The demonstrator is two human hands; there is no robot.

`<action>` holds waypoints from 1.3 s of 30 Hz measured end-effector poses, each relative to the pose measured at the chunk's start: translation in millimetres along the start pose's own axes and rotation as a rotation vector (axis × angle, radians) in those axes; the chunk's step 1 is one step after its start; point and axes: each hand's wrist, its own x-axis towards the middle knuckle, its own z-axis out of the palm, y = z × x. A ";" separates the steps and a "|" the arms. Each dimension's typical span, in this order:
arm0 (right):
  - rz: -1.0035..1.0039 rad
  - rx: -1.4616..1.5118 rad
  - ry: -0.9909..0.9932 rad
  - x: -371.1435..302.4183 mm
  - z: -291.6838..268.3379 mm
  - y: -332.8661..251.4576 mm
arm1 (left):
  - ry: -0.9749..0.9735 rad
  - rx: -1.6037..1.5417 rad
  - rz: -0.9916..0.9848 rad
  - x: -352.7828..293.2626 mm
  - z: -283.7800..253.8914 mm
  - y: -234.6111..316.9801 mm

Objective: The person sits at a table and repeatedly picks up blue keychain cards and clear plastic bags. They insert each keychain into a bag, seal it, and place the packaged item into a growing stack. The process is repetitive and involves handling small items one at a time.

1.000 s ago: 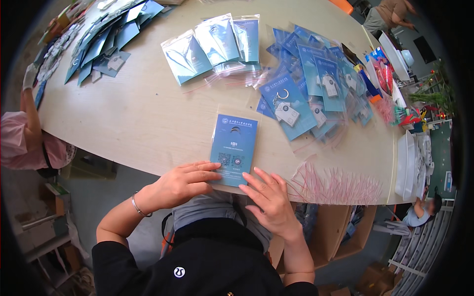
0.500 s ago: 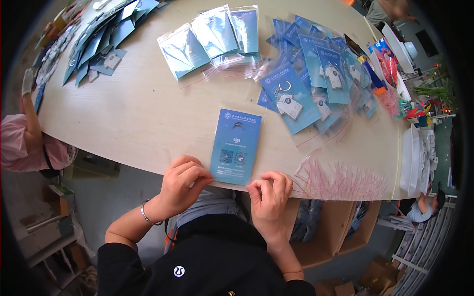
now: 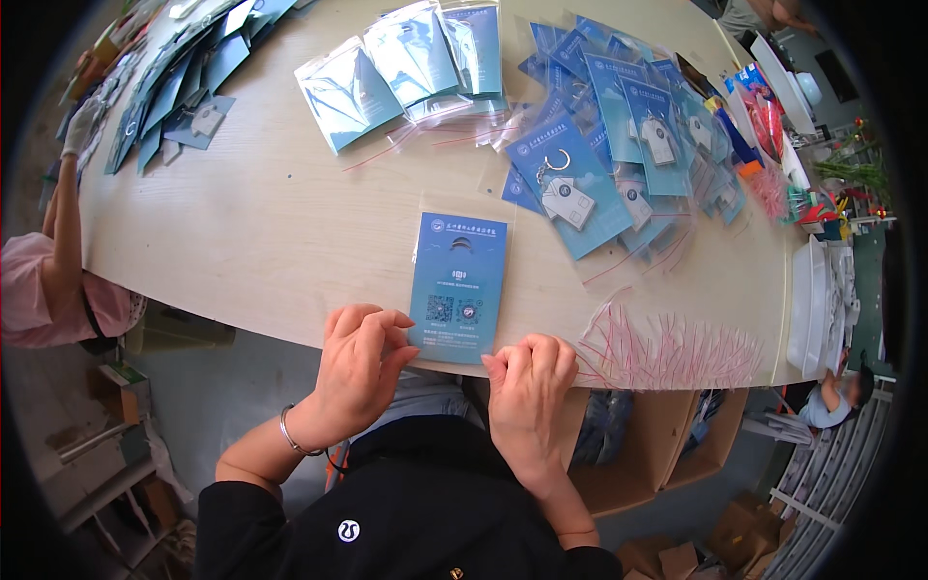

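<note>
A blue card (image 3: pixel 457 285) with a curved slot near its top and two square codes lower down lies at the table's near edge, in what looks like a clear plastic bag. My left hand (image 3: pixel 360 362) is closed, thumb and forefinger pinched at the bag's lower left corner. At the lower right corner, my right hand (image 3: pixel 530 396) is closed too, its thumb tip against the bag's edge and the other fingers curled. Beyond the card lies a bagged blue card with a white shirt-shaped keychain (image 3: pixel 567 200) on it.
Bagged cards are heaped (image 3: pixel 619 106) at the right; several shiny bagged cards (image 3: pixel 411 58) lie farther back. Blue cards (image 3: pixel 208 63) are piled at far left, near a gloved person (image 3: pixel 48 275). Empty-looking red-striped bags (image 3: pixel 672 343) fan out by my right hand. Cardboard boxes (image 3: pixel 628 464) stand below the table.
The card and my hands stay nearly in place; my right fingers have curled in more. At the left, the other person's gloved hand has reached farther onto the table.
</note>
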 end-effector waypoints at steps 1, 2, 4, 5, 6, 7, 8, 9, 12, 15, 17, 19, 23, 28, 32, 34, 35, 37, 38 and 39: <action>0.006 -0.006 -0.007 0.6 -0.6 -0.7 | -0.005 0.008 0.000 0.2 -0.5 0.4; 0.013 -0.011 -0.013 1.2 -1.2 -1.4 | -0.010 0.015 0.000 0.5 -1.1 0.9; 0.025 -0.019 -0.028 2.5 -2.8 -3.3 | -0.014 0.027 -0.005 0.9 -1.9 2.1; 0.030 -0.021 -0.036 3.4 -3.8 -4.4 | -0.015 0.033 -0.008 0.9 -2.4 2.9; 0.036 -0.023 -0.045 4.1 -4.4 -5.5 | -0.015 0.034 -0.015 0.9 -3.0 4.0; 0.040 -0.026 -0.043 5.1 -5.0 -5.9 | -0.017 0.035 -0.021 2.2 -3.7 5.7; 0.043 -0.030 -0.042 5.9 -5.5 -6.3 | -0.020 0.037 -0.027 2.9 -4.3 6.7; 0.047 -0.033 -0.040 6.7 -6.0 -6.8 | -0.032 0.034 -0.035 3.1 -4.8 6.9; 0.059 -0.033 -0.038 9.5 -6.2 -8.1 | -0.041 0.049 -0.068 1.4 -3.8 6.1; 0.072 -0.007 0.004 10.4 -4.7 -5.1 | -0.003 0.162 -0.012 0.3 -1.2 9.1; 0.114 0.044 0.037 11.5 -5.9 -5.0 | 0.037 0.292 0.170 -3.8 0.7 10.0; 0.062 0.082 0.138 10.4 0.1 -4.6 | -0.147 0.231 0.330 -6.3 4.7 7.5; -0.210 0.074 0.301 -1.6 22.4 2.4 | -0.333 0.308 0.402 -8.9 9.0 9.8; -0.307 -0.003 0.167 -4.5 13.4 2.4 | -0.383 0.603 0.418 -14.4 4.9 8.6; -0.406 0.136 -0.005 7.9 -12.9 10.2 | -0.327 0.514 0.347 -21.1 5.0 0.9; -0.420 0.153 -0.008 34.8 -29.6 11.1 | -0.295 0.511 0.276 -23.8 -0.2 -2.4; -0.428 0.167 -0.009 55.0 -34.3 7.6 | -0.290 0.512 0.238 -26.5 -4.8 -4.6; -0.583 0.156 0.013 107.3 -32.8 -9.7 | -0.282 0.500 0.183 -28.8 -15.0 -7.6; -0.633 0.211 -0.006 133.2 -20.8 -25.1 | -0.286 0.503 0.140 -32.7 -19.5 -8.7; -0.689 0.116 0.055 160.8 -3.3 -35.0 | -0.262 0.513 0.109 -33.7 -23.1 -9.7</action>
